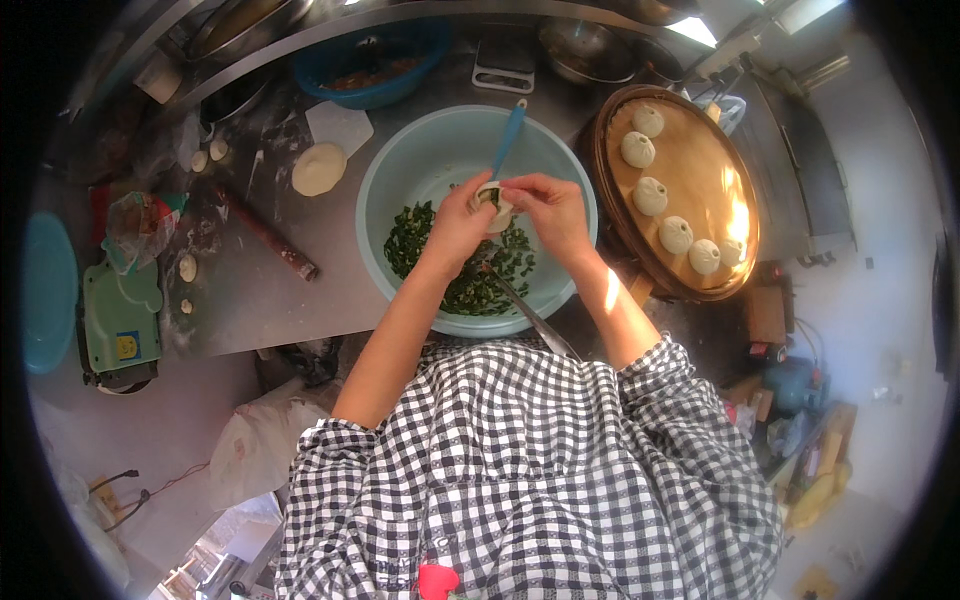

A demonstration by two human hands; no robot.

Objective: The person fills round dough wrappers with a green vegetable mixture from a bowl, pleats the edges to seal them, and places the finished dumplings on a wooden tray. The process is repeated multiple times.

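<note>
Over a large pale-blue basin (386, 161) my left hand (459, 225) cradles a partly gathered dough bun (501, 219). Green filling shows through its top opening. My right hand (553, 214) pinches the bun's edge with thumb and fingertips. Chopped green filling (472, 289) lies in the basin below. A metal utensil (541, 327) leans over the near rim, its lower end in the filling. Behind my hands a blue-handled utensil (510, 133) rests against the far rim.
Several pleated buns (651, 196) sit on a round lined steamer tray (716, 161) at right. To the left are a flat dough wrapper (319, 169), a white scraper (351, 124), a rolling pin (266, 236) and small dough pieces (188, 268). A kitchen scale (504, 69) stands behind.
</note>
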